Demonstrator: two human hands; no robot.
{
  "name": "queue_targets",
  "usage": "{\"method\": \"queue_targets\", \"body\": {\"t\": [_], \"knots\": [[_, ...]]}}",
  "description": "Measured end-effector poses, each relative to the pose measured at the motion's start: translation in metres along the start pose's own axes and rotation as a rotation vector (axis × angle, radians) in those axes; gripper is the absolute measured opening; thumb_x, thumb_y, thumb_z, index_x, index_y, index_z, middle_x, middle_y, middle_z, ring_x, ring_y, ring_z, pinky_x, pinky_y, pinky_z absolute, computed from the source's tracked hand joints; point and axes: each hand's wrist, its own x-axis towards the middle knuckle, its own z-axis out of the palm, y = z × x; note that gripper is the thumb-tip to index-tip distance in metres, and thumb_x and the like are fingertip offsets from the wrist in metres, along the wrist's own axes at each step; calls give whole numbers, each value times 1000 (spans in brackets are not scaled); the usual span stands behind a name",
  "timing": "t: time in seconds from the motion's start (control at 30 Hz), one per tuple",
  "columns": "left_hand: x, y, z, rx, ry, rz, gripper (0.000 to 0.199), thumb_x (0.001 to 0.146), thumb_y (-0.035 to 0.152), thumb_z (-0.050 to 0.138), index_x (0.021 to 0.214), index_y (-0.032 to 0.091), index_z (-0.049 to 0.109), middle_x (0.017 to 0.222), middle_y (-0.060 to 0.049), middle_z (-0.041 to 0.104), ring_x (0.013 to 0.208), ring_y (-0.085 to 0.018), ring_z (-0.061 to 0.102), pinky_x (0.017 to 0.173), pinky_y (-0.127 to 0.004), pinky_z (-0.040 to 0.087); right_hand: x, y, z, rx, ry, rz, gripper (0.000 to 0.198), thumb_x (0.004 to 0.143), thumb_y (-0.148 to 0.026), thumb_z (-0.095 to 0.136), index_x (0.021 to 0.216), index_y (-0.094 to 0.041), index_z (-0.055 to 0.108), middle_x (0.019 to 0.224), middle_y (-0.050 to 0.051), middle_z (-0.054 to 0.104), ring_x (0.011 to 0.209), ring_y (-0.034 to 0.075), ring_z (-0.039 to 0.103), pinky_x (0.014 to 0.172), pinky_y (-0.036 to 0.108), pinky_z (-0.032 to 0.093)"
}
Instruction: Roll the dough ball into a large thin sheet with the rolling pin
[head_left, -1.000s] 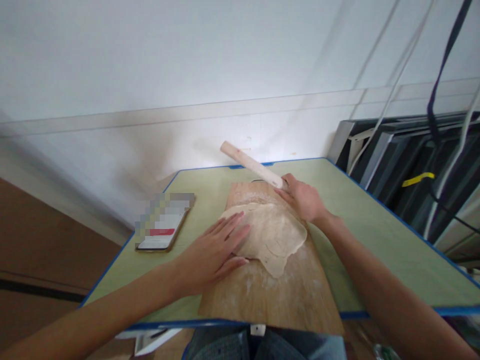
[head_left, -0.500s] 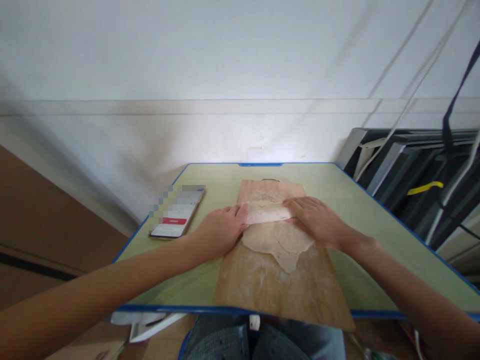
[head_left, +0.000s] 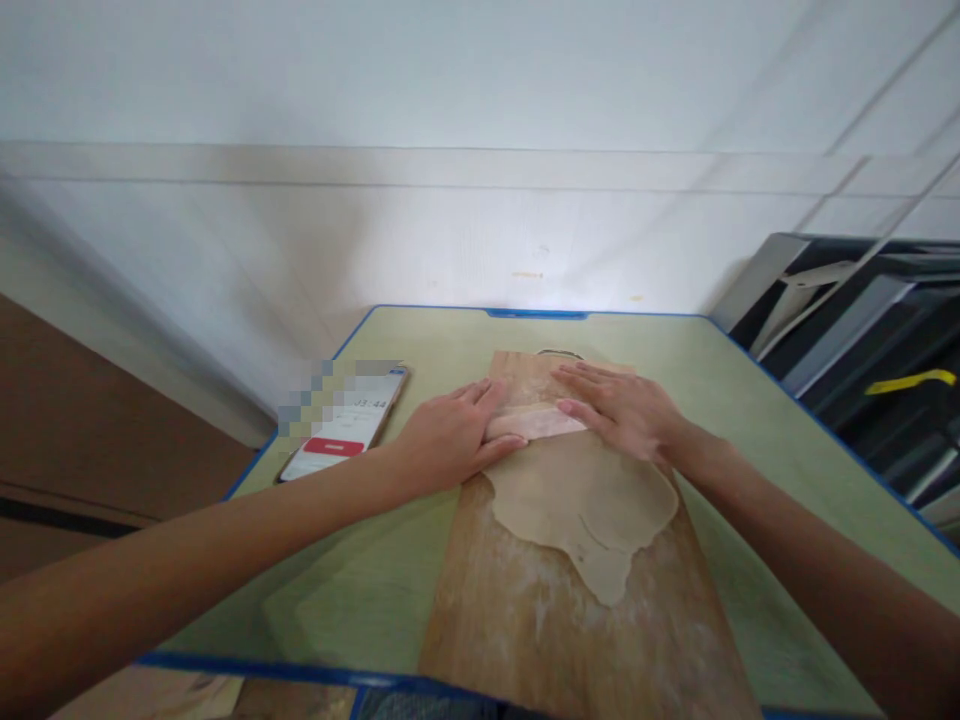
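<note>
A thin, uneven sheet of dough [head_left: 577,500] lies on a floured wooden board [head_left: 517,640], its near edge drooping into a pointed lobe. Along its far side runs a pale roll [head_left: 536,422]; whether a rolling pin is inside it, I cannot tell. My left hand [head_left: 457,435] rests over the roll's left end, fingers stretched forward and thumb apart on the near side. Over the right end, my right hand [head_left: 622,408] lies flat with extended fingers and its thumb on the roll. My hands cover both ends of the roll.
A phone [head_left: 341,425] with a partly blurred screen lies left of the board on a green, blue-edged table [head_left: 330,580]. White wall [head_left: 450,230] rises behind it. Dark flat panels [head_left: 862,330] lean at the right. The board overhangs the table's front edge.
My fingers have gone from wrapped round the roll's ends to stretched out flat. More of the dough sheet shows on the near side. The camera view has shifted closer.
</note>
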Motion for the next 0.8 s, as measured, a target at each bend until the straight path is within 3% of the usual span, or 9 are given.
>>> {"method": "queue_targets", "body": {"t": [0.23,0.37,0.6,0.8], "knots": [[17,-14,2,-41,-88,-28,72,84,63,37,136,15,28,140,-15,41,124,-28,45,96,-39,41,29,9,4,67,-90,32,60,92,-52,17,136,-22,43,140,3,44,131,20,36,109,38,28],[24,-22,3,-60,-111,-46,74,83,64,37,139,18,24,145,-13,35,125,-28,44,97,-38,38,45,13,3,97,-181,102,60,91,-53,21,136,-21,43,141,5,44,130,21,37,107,37,29],[35,-25,-3,-82,-224,-70,79,83,63,37,143,16,17,147,-12,31,128,-27,41,100,-36,36,60,15,1,75,-133,105,46,94,-42,23,105,-21,62,112,10,61,108,22,55,88,33,41],[45,-33,-3,-37,-242,-45,81,84,62,30,145,12,12,150,-13,22,134,-24,31,105,-34,28,79,16,2,8,-112,191,47,91,-44,28,84,-15,65,91,12,66,83,23,60,65,30,38]]}}
